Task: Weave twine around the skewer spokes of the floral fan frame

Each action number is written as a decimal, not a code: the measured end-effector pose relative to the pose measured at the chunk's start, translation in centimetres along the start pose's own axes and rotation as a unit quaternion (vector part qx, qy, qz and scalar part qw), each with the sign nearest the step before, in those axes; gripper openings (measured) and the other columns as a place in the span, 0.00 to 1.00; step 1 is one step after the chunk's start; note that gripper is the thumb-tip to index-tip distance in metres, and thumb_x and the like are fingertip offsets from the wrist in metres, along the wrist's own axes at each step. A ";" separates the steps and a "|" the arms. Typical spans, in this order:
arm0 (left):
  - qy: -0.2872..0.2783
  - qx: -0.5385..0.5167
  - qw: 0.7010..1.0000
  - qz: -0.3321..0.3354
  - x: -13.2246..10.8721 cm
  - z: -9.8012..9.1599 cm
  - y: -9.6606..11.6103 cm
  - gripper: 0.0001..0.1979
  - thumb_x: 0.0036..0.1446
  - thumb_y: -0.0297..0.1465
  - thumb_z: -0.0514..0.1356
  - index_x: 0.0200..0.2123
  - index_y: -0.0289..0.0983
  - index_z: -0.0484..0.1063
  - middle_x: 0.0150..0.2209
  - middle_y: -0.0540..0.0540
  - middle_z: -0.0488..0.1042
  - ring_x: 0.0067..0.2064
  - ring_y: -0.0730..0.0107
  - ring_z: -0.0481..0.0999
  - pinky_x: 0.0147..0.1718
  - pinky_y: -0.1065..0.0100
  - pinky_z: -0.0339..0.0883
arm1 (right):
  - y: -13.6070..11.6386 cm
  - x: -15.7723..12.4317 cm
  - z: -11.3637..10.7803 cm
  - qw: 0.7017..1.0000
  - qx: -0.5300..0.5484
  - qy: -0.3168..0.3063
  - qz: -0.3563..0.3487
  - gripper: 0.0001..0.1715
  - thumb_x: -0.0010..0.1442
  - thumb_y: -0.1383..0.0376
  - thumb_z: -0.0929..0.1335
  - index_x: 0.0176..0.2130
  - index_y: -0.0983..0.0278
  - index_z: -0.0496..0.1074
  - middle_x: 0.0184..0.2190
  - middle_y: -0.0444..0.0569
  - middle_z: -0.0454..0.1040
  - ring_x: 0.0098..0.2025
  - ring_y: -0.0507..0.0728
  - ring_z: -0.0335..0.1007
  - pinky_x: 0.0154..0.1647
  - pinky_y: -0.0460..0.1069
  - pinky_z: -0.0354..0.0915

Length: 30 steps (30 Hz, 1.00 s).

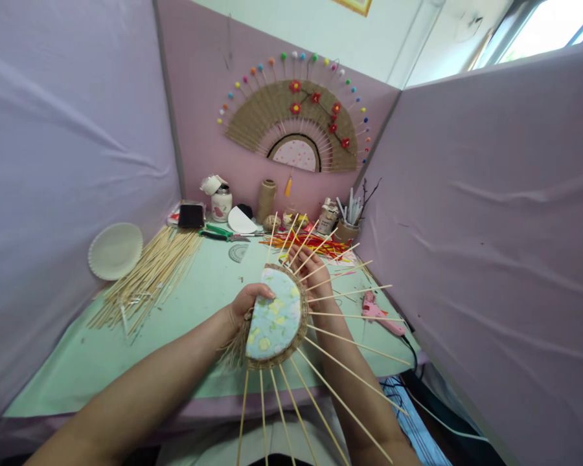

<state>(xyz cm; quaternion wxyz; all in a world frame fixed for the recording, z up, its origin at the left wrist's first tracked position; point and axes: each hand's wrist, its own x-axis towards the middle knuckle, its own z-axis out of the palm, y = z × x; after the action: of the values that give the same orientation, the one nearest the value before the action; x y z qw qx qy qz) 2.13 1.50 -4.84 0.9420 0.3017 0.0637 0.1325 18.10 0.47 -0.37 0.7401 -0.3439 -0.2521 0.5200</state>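
My left hand (250,301) grips the straight side of a half-round fan base (276,317), its thumb lying on the pale blue cloth with yellow flowers. Brown twine edges the curved rim, and thin bamboo sticks (350,317) fan out from it to the right and downward. A loose bundle of twine (236,343) hangs below my left hand. Behind the upper sticks, close to the rim, is my right hand (313,268). Its fingers are bent together near the stick bases; what they pinch there is too small to make out.
Loose bamboo sticks (146,278) lie on the left beside a white plate (115,251). Pliers (218,234), a protractor (238,252) and red and yellow strips (320,244) lie farther back. A pink glue gun (381,314) rests at right. A finished fan (296,123) hangs on the back panel.
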 end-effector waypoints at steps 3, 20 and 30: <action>0.007 0.006 1.000 0.000 0.1 -0.1 0.0 0.23 0.45 0.27 0.58 0.45 0.24 0.76 0.31 0.36 0.81 0.33 0.56 0.81 0.35 0.64 0.72 | -0.5 0.3 -0.8 0.999 0.024 0.014 -0.020 0.13 0.48 0.71 0.74 0.33 0.61 0.70 0.33 0.43 0.80 0.40 0.51 0.78 0.47 0.47 0.72; -0.024 -0.013 1.000 -0.015 0.4 0.0 -0.2 0.22 0.46 0.28 0.57 0.44 0.24 0.76 0.33 0.35 0.81 0.35 0.57 0.81 0.39 0.63 0.72 | -8.6 1.7 -3.9 0.989 0.037 -0.069 -0.123 0.06 0.52 0.70 0.71 0.31 0.58 0.73 0.29 0.37 0.78 0.15 0.42 0.48 0.13 0.37 0.53; -0.057 -0.018 0.998 -0.009 0.2 1.4 0.0 0.19 0.45 0.27 0.56 0.39 0.25 0.78 0.32 0.36 0.81 0.38 0.55 0.81 0.40 0.62 0.72 | -8.0 4.5 -2.4 0.997 0.007 -0.072 0.002 0.09 0.54 0.75 0.68 0.30 0.61 0.72 0.28 0.38 0.78 0.14 0.41 0.53 0.12 0.35 0.55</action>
<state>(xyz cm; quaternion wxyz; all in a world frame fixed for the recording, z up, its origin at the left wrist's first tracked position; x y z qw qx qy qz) 2.56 0.79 -3.70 0.9505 0.2913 0.0103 0.1081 26.10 2.32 4.35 0.7210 -0.3009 -0.3009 0.5469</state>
